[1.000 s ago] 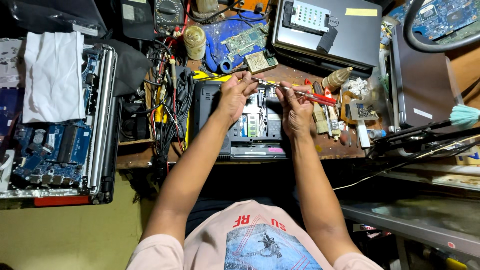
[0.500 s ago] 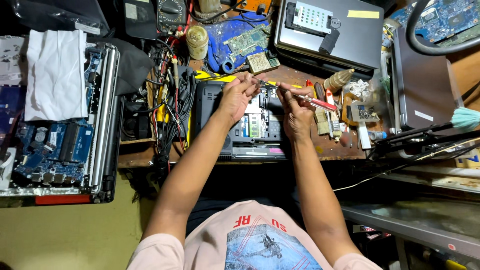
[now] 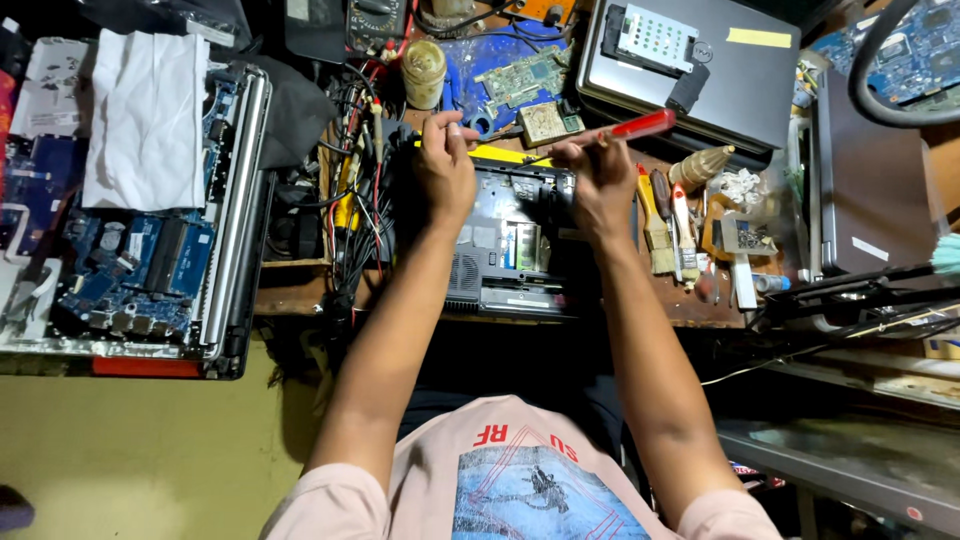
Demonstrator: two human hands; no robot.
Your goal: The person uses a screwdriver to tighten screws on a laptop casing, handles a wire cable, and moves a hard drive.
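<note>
Servicing opened laptop: cover off, boards bare; right hand grips red-handled screwdriver, left hand pinching closed at chassis edge, reassembly outstanding

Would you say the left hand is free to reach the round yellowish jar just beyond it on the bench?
Probably yes. The left hand holds nothing bulky and sits just below the jar, with only loose cables beside the path. The right hand is busy with the red-handled tool.
</note>
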